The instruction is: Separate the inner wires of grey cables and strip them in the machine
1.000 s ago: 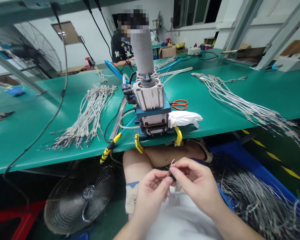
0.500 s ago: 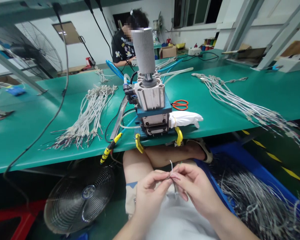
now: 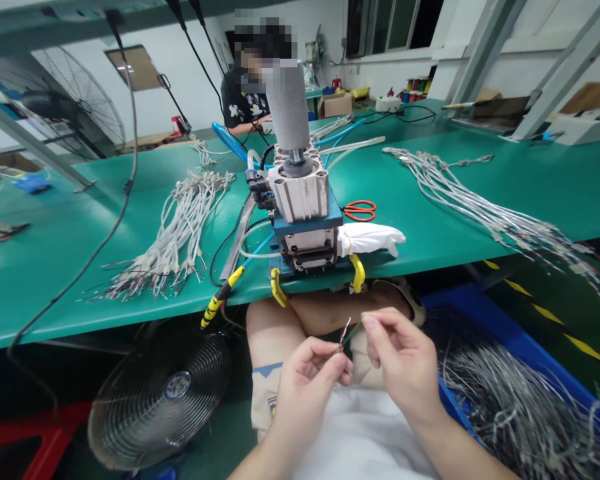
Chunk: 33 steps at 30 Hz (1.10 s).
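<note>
Above my lap, my left hand (image 3: 316, 373) pinches a thin cable between thumb and forefinger. From that pinch a white wire (image 3: 346, 330) and a dark green wire (image 3: 352, 335) fan out upward. My right hand (image 3: 400, 363) is raised to the right, its thumb and forefinger closed on the tip of the green wire. Most of the cable is hidden behind my left fingers. Just beyond my hands, a pneumatic press (image 3: 305, 200) with a knurled grey cylinder stands at the table's near edge.
Bundles of grey cables lie left (image 3: 175, 233) and right (image 3: 485, 207) on the green table (image 3: 405, 180). Orange-handled scissors (image 3: 360, 211) rest beside the press. A blue bin (image 3: 500, 327) full of cables stands low right, a floor fan (image 3: 160, 400) low left. A co-worker (image 3: 245, 93) sits opposite.
My right hand has moved up and away from my left, drawing the green wire out to the right. The white wire now leans right. My left hand stays nearly in place.
</note>
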Available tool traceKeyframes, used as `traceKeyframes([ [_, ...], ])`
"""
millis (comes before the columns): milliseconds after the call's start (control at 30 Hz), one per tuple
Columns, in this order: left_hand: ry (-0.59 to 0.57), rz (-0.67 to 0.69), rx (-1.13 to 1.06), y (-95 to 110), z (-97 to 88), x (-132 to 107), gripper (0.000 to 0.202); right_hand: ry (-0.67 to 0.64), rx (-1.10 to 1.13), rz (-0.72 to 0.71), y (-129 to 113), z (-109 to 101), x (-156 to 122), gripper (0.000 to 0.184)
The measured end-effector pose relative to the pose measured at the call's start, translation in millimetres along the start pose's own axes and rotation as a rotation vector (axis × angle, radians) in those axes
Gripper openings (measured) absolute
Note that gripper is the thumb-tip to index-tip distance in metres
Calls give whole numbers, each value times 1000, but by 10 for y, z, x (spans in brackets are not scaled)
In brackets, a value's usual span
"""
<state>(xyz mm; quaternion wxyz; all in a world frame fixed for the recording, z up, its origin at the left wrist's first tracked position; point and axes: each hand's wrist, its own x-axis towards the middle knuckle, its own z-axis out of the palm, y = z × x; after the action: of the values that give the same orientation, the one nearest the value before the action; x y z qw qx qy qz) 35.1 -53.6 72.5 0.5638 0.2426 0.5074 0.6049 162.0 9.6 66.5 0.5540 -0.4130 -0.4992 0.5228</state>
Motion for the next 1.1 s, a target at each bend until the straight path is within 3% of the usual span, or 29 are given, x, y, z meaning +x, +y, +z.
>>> traceKeyframes([
  [100,5,-13,-27,-11,-23,20,23,73,168,137,5,-18,12,12],
  [267,-9,-6,-53,-54,-54,58,20,-216,133,252,-120,41,-78,16],
  [533,10,56,30,-85,-60,60,17,-340,128,265,-219,117,-44,19],
  [800,56,144,190,-93,-85,49,16,-334,37,259,-188,109,-33,14],
  [933,40,121,186,-94,-60,40,15,-341,15,236,-157,111,-39,20],
  [1100,15,48,105,-141,-66,27,18,-233,104,256,-53,83,-20,23],
])
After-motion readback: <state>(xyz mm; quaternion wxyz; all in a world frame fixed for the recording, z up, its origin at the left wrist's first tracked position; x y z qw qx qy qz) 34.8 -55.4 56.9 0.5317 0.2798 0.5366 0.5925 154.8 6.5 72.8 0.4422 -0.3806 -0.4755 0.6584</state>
